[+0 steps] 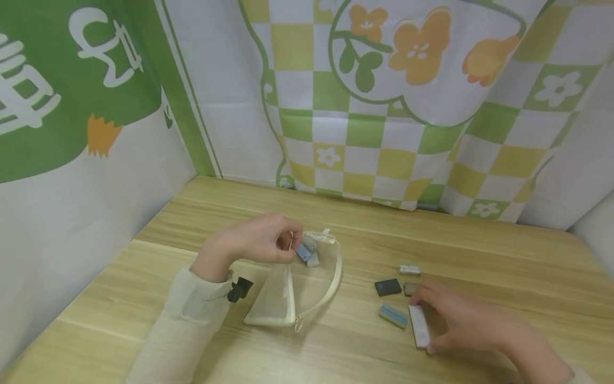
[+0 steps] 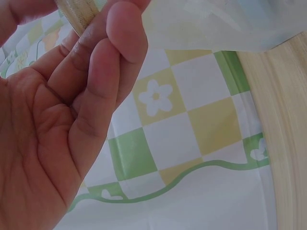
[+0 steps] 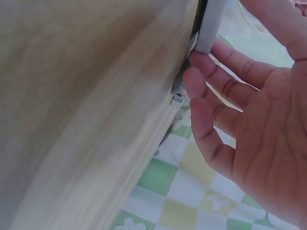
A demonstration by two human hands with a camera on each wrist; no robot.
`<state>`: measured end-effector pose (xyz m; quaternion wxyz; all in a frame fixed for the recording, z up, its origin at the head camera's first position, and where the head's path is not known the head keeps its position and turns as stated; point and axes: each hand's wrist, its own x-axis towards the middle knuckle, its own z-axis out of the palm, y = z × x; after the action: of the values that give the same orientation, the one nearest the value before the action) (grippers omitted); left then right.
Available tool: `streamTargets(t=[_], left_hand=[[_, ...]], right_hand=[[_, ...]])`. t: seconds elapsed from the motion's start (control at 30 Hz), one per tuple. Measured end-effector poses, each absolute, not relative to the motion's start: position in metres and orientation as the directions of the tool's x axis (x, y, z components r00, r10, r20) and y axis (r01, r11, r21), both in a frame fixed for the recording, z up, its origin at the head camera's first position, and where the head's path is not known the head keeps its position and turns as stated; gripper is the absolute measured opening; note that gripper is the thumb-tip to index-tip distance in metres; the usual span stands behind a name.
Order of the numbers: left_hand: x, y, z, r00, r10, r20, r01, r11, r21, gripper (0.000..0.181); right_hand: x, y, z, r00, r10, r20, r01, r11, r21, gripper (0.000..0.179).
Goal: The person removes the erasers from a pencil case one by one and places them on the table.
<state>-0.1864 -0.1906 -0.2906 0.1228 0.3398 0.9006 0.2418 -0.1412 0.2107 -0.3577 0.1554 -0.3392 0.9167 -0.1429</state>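
Note:
My left hand (image 1: 264, 238) pinches the upper rim of a cream mesh zip pouch (image 1: 314, 296), which lies on the table with its mouth spread apart. In the left wrist view a strip of the zip edge (image 2: 80, 17) sits between thumb and fingers. Inside the pouch are a blue block (image 1: 303, 252) and some pale blocks (image 1: 313, 260). Over on the right, my right hand (image 1: 472, 322) grips a long white block (image 1: 419, 326) by its ends, thumb at the near end, fingertips at the far one. What the blocks are made of, I cannot tell.
Beside the right hand lie a black block (image 1: 387, 287), a blue-and-green block (image 1: 393, 316), a small white block (image 1: 410, 270) and a grey-brown block (image 1: 410, 289) partly behind the fingers. A checked curtain (image 1: 364, 144) hangs along the back edge of the wooden table (image 1: 182, 234).

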Motion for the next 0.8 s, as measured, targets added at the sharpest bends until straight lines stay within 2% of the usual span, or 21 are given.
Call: streamTargets(t=[0.43, 0.8], left_hand=[[-0.1875, -0.1916, -0.2906, -0.737, 0.675, -0.039, 0.566, 0.648, 0.51, 0.005], [-0.1869, -0.1913, -0.2897, -0.741, 0.67, -0.036, 0.571, 0.657, 0.492, 0.005]], right_hand=[[-0.1382, 0.2094, -0.3608, -0.734, -0.658, -0.171, -0.595, 0.743, -0.306, 0.073], [-0.1362, 0.2107, -0.361, -0.743, -0.651, -0.159, -0.584, 0.745, -0.322, 0.073]])
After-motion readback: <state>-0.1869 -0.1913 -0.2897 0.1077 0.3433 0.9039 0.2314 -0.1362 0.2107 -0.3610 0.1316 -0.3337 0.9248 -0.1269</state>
